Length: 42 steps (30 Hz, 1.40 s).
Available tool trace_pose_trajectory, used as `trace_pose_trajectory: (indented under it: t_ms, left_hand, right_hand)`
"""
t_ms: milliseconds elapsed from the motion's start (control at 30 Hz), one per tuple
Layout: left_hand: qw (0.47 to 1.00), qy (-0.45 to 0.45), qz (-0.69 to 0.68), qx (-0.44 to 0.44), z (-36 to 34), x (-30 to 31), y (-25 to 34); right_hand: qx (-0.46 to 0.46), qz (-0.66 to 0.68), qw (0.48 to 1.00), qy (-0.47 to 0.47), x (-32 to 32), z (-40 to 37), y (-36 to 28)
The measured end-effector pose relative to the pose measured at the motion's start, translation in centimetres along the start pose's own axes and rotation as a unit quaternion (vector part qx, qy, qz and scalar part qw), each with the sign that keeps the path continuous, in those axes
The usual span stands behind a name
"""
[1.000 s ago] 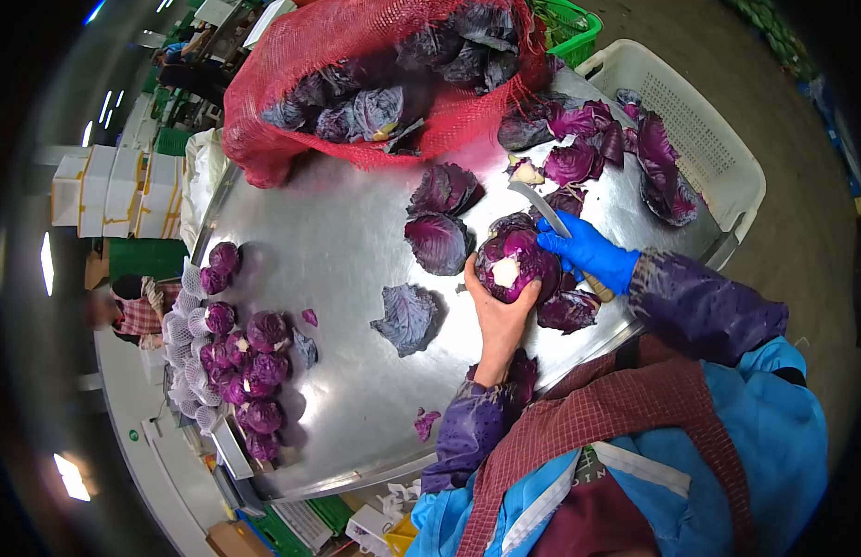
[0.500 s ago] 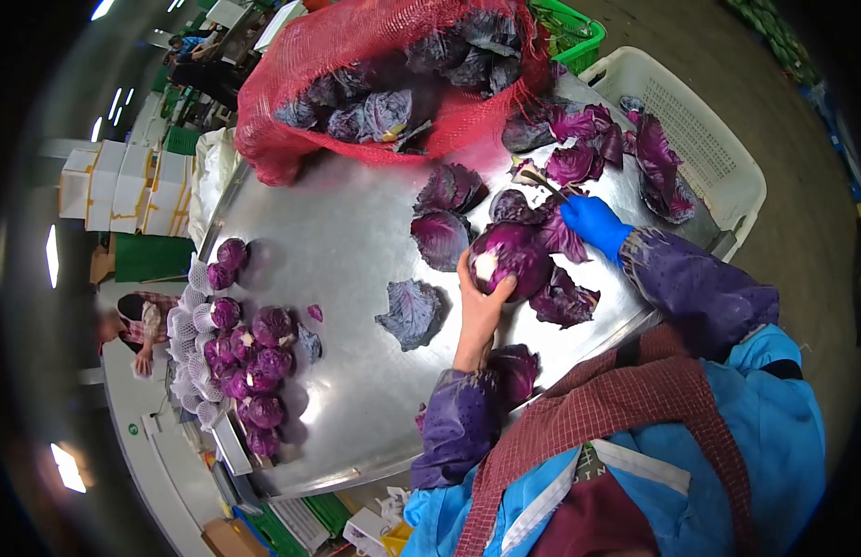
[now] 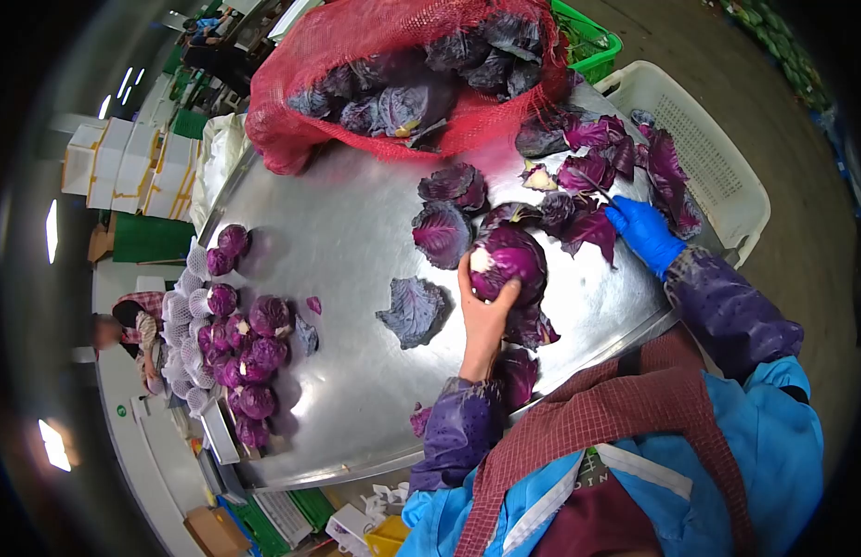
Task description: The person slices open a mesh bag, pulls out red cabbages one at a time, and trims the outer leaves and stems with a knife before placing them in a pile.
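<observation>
My bare left hand (image 3: 484, 320) grips a red cabbage (image 3: 516, 265), its pale cut stem turned to the left. In my blue-gloved right hand (image 3: 646, 237) is a knife (image 3: 598, 188), its thin dark blade pointing up and left, apart from the cabbage. Loose purple leaves (image 3: 587, 232) lie between the knife hand and the cabbage, others beneath it. A pale cut stump (image 3: 540, 178) rests beyond the blade. To the left, a curled grey-purple leaf (image 3: 414, 311) and some darker leaves (image 3: 442, 234) lie on the metal table (image 3: 347, 232).
A red mesh sack (image 3: 291, 102) of cabbages spans the table's far side. Trimmed cabbages (image 3: 254, 357) cluster at the left beside white foam nets (image 3: 178, 325). A white basket (image 3: 728, 158) stands at the right, a green crate (image 3: 598, 60) behind. Another person (image 3: 143, 325) is far left.
My right hand with the knife has moved right and down, away from the cabbage. Leaves beside the cabbage have shifted, and the pale stump now shows more clearly. My left hand keeps its hold.
</observation>
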<state>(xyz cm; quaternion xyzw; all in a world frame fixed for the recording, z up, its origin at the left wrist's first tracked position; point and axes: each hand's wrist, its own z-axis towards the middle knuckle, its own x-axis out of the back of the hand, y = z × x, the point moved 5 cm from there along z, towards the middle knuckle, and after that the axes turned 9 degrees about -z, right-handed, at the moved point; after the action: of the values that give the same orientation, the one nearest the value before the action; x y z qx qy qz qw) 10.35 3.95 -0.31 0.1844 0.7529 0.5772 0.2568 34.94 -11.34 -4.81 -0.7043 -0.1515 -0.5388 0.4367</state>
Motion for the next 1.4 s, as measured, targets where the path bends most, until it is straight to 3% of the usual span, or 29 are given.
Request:
trace_pose_trajectory:
  t_ms: [33,100,167,200,233,300,400,500,633,667,700,733,767,833,867,900,933,1100,1167,1200,1367,1400]
  left_hand:
    - [0.998,-0.022,0.051,-0.038,-0.4,-0.5,0.3]
    - [0.983,-0.055,0.142,-0.099,-0.6,-1.7,0.6]
    - [0.962,-0.065,0.225,-0.143,-0.5,-2.5,0.9]
    - [0.969,-0.069,0.212,-0.102,-0.3,-2.6,0.7]
    - [0.969,-0.072,0.214,-0.101,-0.2,-2.7,0.8]
    - [0.945,-0.084,0.285,-0.139,-0.3,-2.9,1.1]
    - [0.951,-0.06,0.27,-0.139,-0.4,-2.8,0.8]
    - [0.951,-0.052,0.274,-0.135,-0.4,-2.3,0.5]
    - [0.949,-0.05,0.282,-0.13,-0.9,-2.3,0.5]
    - [0.952,-0.06,0.263,-0.143,-1.1,-2.3,0.3]
    - [0.955,-0.071,0.244,-0.155,-1.5,-2.2,0.2]
    - [0.95,-0.092,0.244,-0.174,-2.0,-2.2,0.0]
    - [0.941,-0.108,0.264,-0.182,-2.6,-2.3,-0.1]
    - [0.926,-0.115,0.285,-0.22,-3.1,-2.9,0.0]
    - [0.927,-0.117,0.284,-0.216,-3.2,-3.0,-0.1]
    - [0.927,-0.119,0.28,-0.219,-3.0,-3.2,0.1]
    - [0.928,-0.121,0.281,-0.21,-2.9,-3.3,0.2]
    - [0.909,-0.19,0.285,-0.237,-2.9,-3.6,0.2]
    - [0.9,-0.217,0.287,-0.245,-2.7,-3.7,0.6]
    - [0.896,-0.232,0.308,-0.221,-2.5,-3.5,0.5]
    - [0.882,-0.264,0.356,-0.16,-1.6,-3.4,1.5]
    - [0.878,-0.264,0.364,-0.164,-1.5,-3.3,1.5]
  right_hand:
    - [-0.003,-0.002,1.0,-0.004,1.4,-0.3,-0.8]
    - [0.105,0.089,0.988,0.071,4.6,-1.2,-5.0]
    - [0.205,0.104,0.973,0.01,3.8,-1.3,-7.7]
    - [0.264,0.008,0.964,0.02,4.1,-2.2,-9.3]
    - [0.233,0.011,0.97,-0.063,4.4,-2.8,-10.5]
    - [0.303,-0.021,0.953,0.002,3.1,-3.2,-11.2]
    - [0.304,-0.048,0.951,0.028,3.1,-2.9,-12.2]
    - [0.337,-0.131,0.932,0.022,2.8,-1.8,-12.3]
    - [0.366,-0.106,0.924,0.028,2.3,-0.4,-11.5]
    - [0.186,0.219,0.95,-0.118,1.6,1.4,-9.8]
    - [-0.026,0.51,0.825,-0.244,0.1,1.6,-8.6]
    - [-0.003,0.459,0.872,-0.168,3.1,1.4,-8.2]
    - [0.081,0.302,0.942,-0.117,4.3,2.0,-7.1]
    - [0.091,0.483,0.854,-0.171,3.3,0.8,-8.1]
    - [0.196,0.324,0.919,-0.112,4.2,-0.1,-9.0]
    - [0.297,0.147,0.942,-0.045,5.3,-0.9,-10.1]
    - [0.258,0.162,0.951,-0.059,6.3,-1.6,-11.0]
    - [0.237,0.092,0.964,-0.079,5.6,-0.7,-10.9]
    - [0.259,0.024,0.943,-0.209,5.0,0.1,-10.8]
    - [0.258,0.067,0.937,-0.228,4.9,0.6,-10.6]
    - [0.305,0.025,0.942,-0.139,2.7,1.5,-8.6]
    - [0.212,0.059,0.969,-0.11,1.5,3.3,-6.1]
